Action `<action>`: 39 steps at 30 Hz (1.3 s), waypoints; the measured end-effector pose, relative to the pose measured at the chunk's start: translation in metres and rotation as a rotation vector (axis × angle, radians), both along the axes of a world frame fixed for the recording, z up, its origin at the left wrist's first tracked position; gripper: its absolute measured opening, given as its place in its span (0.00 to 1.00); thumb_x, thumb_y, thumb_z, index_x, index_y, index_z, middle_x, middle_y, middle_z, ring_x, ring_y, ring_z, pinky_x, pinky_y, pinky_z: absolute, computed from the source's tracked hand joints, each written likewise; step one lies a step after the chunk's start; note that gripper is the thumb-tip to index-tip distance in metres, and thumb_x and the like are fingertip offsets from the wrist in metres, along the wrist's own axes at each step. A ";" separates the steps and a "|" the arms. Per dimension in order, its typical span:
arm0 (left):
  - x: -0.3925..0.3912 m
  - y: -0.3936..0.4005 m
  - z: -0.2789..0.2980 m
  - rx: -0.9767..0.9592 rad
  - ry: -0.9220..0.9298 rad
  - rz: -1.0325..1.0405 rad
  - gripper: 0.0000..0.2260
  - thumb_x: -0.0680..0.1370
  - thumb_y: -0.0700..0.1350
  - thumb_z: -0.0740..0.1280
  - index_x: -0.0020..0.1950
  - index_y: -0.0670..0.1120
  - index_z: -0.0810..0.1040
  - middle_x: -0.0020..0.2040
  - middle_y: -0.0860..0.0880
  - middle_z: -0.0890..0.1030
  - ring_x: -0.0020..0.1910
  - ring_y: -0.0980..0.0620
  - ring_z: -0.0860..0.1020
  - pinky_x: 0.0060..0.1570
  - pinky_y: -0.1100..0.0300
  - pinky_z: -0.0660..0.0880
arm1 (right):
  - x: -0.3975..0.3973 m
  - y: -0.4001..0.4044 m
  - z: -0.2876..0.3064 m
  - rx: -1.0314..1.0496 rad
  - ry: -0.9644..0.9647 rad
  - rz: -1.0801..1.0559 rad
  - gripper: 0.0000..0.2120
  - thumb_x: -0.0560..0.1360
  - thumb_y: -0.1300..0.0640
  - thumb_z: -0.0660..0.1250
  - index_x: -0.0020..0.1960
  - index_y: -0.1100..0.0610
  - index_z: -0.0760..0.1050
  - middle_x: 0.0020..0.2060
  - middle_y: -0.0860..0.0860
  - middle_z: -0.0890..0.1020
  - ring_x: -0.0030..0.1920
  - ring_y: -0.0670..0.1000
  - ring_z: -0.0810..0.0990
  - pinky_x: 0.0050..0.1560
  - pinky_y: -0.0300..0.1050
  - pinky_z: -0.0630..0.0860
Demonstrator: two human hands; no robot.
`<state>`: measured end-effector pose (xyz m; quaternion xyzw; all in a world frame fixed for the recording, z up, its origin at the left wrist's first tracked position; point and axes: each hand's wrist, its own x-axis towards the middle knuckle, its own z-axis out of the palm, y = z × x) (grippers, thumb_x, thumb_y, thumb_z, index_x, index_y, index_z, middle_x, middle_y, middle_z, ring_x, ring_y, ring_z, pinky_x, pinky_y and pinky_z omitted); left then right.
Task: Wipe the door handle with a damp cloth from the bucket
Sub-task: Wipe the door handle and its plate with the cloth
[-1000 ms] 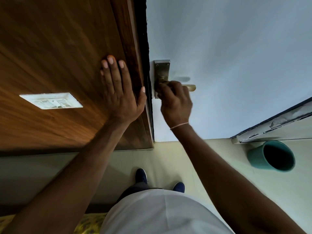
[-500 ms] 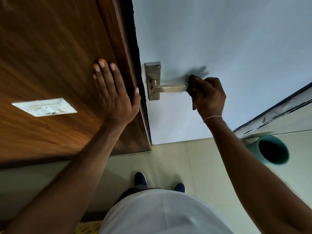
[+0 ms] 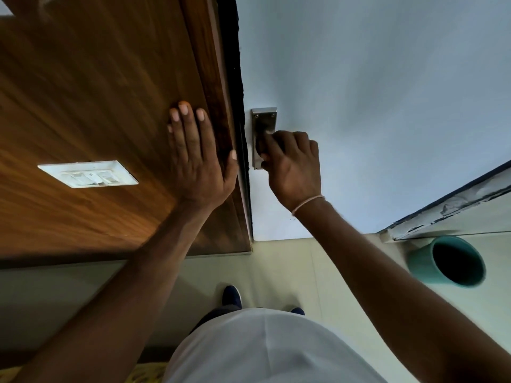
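Note:
The metal door handle (image 3: 263, 121) is fixed to the pale door (image 3: 373, 92); only its back plate shows, since my right hand (image 3: 293, 167) covers the lever. That hand is closed around a small dark cloth (image 3: 261, 146), which is pressed against the plate at the lever's base. My left hand (image 3: 197, 156) lies flat with fingers spread on the wooden panel (image 3: 96, 106) just left of the door edge. The teal bucket (image 3: 448, 262) stands on the floor at lower right, its inside dark.
A white switch plate (image 3: 88, 174) sits on the wooden panel at left. A chipped frame edge (image 3: 448, 205) runs along the right above the bucket. Pale floor tiles (image 3: 276, 266) and my dark shoes (image 3: 231, 295) are below.
My right hand with the cloth slid from the lever's base out to its right tip, then back left to the plate. The left hand has stayed on the wooden panel.

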<state>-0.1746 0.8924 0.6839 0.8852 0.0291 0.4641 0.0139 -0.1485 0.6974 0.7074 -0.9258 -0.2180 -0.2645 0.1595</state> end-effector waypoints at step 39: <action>0.002 0.000 0.000 0.000 0.015 0.017 0.41 0.81 0.54 0.70 0.84 0.33 0.57 0.80 0.27 0.65 0.82 0.29 0.60 0.86 0.40 0.53 | 0.023 -0.025 -0.021 -0.114 -0.082 0.129 0.23 0.83 0.54 0.63 0.75 0.61 0.77 0.68 0.60 0.83 0.68 0.63 0.81 0.71 0.59 0.74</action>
